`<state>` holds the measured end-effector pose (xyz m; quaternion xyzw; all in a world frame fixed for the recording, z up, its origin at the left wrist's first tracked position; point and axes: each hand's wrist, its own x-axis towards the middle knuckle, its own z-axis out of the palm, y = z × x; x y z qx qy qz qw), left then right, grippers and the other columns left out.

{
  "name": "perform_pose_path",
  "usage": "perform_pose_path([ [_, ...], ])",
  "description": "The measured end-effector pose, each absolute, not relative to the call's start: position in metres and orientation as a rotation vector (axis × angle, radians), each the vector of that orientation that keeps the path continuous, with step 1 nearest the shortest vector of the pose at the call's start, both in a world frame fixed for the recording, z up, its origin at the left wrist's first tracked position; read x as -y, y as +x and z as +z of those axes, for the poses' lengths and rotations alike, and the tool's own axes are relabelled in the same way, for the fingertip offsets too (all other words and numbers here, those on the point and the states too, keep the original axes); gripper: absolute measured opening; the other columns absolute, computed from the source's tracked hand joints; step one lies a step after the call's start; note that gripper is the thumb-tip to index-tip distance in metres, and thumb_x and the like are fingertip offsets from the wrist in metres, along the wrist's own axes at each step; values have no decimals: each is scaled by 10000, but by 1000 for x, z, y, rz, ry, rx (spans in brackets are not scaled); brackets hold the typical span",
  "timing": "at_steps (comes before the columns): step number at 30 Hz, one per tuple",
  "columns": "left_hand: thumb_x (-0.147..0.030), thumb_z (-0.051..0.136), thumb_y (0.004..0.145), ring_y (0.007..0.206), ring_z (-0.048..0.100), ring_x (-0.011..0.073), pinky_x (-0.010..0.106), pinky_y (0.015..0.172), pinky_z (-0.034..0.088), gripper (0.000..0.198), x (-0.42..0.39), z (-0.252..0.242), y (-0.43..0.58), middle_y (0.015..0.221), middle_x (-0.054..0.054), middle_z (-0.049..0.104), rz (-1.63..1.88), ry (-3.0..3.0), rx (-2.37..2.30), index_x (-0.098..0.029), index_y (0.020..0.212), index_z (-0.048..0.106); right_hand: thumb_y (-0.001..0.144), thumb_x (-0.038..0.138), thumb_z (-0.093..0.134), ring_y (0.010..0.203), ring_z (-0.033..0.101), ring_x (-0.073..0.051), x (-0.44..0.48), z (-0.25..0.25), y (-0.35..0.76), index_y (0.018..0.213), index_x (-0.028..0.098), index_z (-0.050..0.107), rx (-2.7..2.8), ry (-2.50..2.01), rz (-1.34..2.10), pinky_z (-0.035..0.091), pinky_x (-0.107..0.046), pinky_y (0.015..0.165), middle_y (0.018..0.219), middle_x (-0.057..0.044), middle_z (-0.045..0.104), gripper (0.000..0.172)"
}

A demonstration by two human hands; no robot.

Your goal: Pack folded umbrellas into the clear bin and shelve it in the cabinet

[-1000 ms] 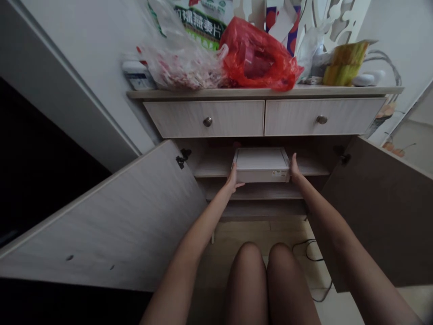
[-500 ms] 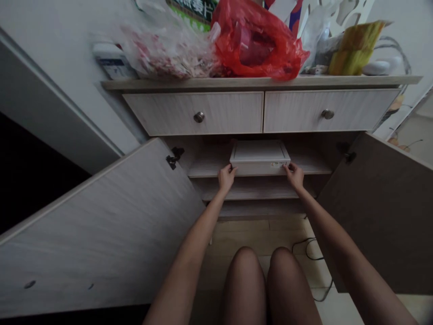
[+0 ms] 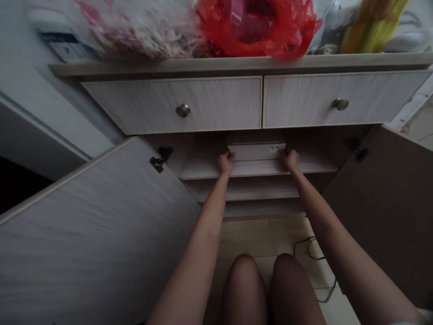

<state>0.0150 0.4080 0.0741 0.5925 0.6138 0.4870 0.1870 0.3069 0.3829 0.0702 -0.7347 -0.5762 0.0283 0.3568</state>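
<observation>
A flat white box with a small label at its front right corner lies on the top shelf inside the cabinet. My left hand grips the box's front left corner, fingers closed. At the opposite front corner, beside the label, my right hand is closed on it too. The rear of the box is in shadow under the drawers.
Both cabinet doors stand open, the left door and the right door. Above are two drawers with round knobs. A red plastic bag and other bags crowd the top. A black cable lies on the floor.
Both hands have moved deeper into the cabinet, and the box now sits farther back, with more bare shelf in front of it. My view has come closer to the cabinet.
</observation>
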Motion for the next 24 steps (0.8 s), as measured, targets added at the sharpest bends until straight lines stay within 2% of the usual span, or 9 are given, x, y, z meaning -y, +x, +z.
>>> perform_pose_path([
  [3, -252, 622, 833, 777, 654, 198, 248, 701, 424, 147, -419, 73, 15, 727, 60, 679, 1337, 1745, -1832, -142, 756, 683, 967, 379, 498, 937, 682, -295, -395, 70, 307, 1032, 121, 735, 1487, -1902, 67, 441, -306, 724, 1023, -209, 729, 357],
  [8, -237, 600, 859, 797, 662, 202, 244, 693, 409, 157, -430, 74, 17, 763, 75, 701, 1276, 1785, -1880, -135, 814, 711, 966, 339, 493, 976, 675, -289, -407, 73, 305, 1085, 126, 735, 1460, -1907, 81, 450, -306, 739, 1076, -202, 724, 344],
  [16, -254, 601, 856, 858, 658, 232, 252, 687, 411, 174, -437, 84, 19, 799, 107, 721, 1122, 1809, -2005, -141, 795, 718, 966, 429, 476, 975, 685, -308, -415, 78, 305, 1041, 112, 736, 1486, -1905, 83, 482, -334, 775, 1059, -222, 720, 417],
  [24, -266, 615, 839, 872, 661, 238, 266, 665, 414, 184, -442, 85, 15, 773, 109, 701, 1147, 1738, -1961, -150, 715, 687, 955, 497, 481, 1011, 680, -314, -418, 78, 309, 1063, 122, 742, 1497, -1895, 123, 500, -347, 803, 1056, -217, 725, 469],
])
